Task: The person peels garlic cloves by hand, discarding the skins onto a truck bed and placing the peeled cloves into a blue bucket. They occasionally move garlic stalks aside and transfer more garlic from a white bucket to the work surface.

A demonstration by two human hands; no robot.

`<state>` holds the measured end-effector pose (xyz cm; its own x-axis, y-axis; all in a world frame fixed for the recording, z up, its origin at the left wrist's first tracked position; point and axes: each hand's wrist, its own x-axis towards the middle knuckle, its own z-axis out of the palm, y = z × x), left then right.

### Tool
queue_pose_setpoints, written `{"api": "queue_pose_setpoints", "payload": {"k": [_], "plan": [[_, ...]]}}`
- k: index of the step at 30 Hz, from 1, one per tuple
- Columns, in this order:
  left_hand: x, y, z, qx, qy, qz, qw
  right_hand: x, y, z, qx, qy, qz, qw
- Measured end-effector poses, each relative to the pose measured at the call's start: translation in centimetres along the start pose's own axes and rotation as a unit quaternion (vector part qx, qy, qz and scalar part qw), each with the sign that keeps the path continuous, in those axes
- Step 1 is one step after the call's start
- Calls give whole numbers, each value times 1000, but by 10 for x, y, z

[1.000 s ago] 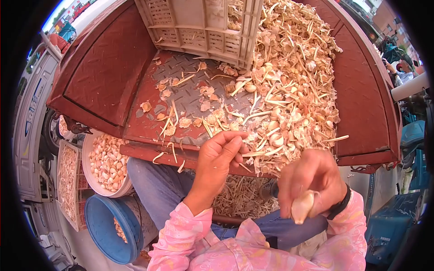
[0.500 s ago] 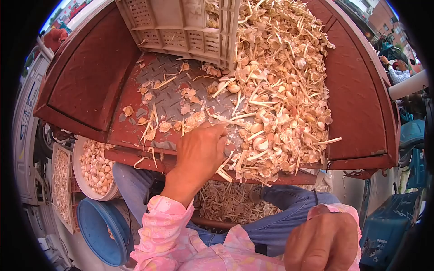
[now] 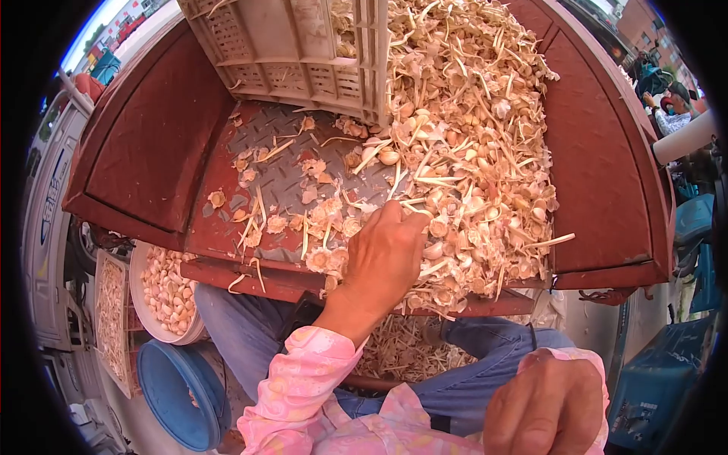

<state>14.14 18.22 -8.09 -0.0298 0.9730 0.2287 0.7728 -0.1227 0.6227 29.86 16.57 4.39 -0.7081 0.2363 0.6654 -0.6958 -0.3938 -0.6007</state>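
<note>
My left hand (image 3: 387, 246) is at the near left edge of a heap of garlic cloves, dry skins and stalks (image 3: 478, 152). Its fingers curl downward, and the back of the hand hides the fingertips and whatever they touch. A pale stalk pokes out just beyond the knuckles. Close to my body, at the lower right, my right hand (image 3: 542, 406) is held closed, knuckles toward me; its palm side is hidden. Several loose garlic scraps (image 3: 326, 258) lie just left of my left hand.
A tilted plastic crate (image 3: 303, 64) stands on the red metal truck bed (image 3: 144, 152). Below left are a white bucket of cloves (image 3: 163, 292), a blue bucket (image 3: 178, 394) and a crate of garlic (image 3: 112, 318). More scraps (image 3: 402, 345) lie between my legs. A person (image 3: 671, 114) is at far right.
My left hand has moved right, from the scraps to the heap's edge. A clump of skins now shows where it was. My right hand stays closed in about the same place.
</note>
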Motion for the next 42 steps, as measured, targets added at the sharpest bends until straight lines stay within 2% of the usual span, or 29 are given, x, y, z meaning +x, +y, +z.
{"api": "queue_pose_setpoints", "payload": {"k": [1,6,10,12,13,14,15,16,17,20,22,24,28,31,34,35,36,37,38,39,42], "plan": [[-4,5,0,-15,-8,34,999,-1,1,0,11,-3,8,1000],[-5,12,28,49,-75,38,995,-5,-1,7,-20,25,-5,999],[4,4,22,42,-71,31,996,-24,10,-8,-30,-2,-19,999],[8,-6,20,25,-54,5,998,-35,8,-29,-95,89,14,991],[8,-13,15,11,-41,2,999,-40,9,-38,-111,215,36,970],[7,-15,11,-137,-48,-67,987,-44,11,-46,-121,339,57,931],[5,-15,6,-279,-51,-138,949,-43,10,-56,-119,410,88,900],[4,-16,-1,-412,-47,-208,886,-42,10,-66,-116,476,122,863],[1,-16,-13,-498,-82,-232,832,-43,12,-75,-151,477,150,852],[-9,-16,-22,-658,-96,-275,695,-47,21,-89,-270,445,236,820],[-16,-17,-20,-698,-106,-261,658,-47,28,-92,-355,380,288,804],[-23,-13,-17,-724,-104,-254,633,-49,37,-96,-420,344,282,791],[-33,-12,-19,-728,-104,-250,630,-52,44,-99,-485,290,260,783],[-41,-14,-17,-765,-92,-255,584,-49,46,-94,-519,266,255,771],[-49,-24,-6,-845,-92,-252,462,-45,50,-90,-535,299,213,761],[-52,-26,-1,-861,-99,-237,440,-42,53,-89,-553,299,181,756],[-54,-21,1,-862,-69,-267,426,-40,54,-89,-571,299,148,750],[-55,-13,3,-861,-41,-297,411,-41,54,-89,-681,179,109,702],[-54,-9,4,-860,-14,-324,394,-38,58,-86,-707,113,102,690],[-53,-12,5,-855,-26,-357,375,-34,67,-81,-731,47,93,675],[-68,-40,10,-941,-84,-225,237,-30,70,-84,-724,66,122,676]]}}
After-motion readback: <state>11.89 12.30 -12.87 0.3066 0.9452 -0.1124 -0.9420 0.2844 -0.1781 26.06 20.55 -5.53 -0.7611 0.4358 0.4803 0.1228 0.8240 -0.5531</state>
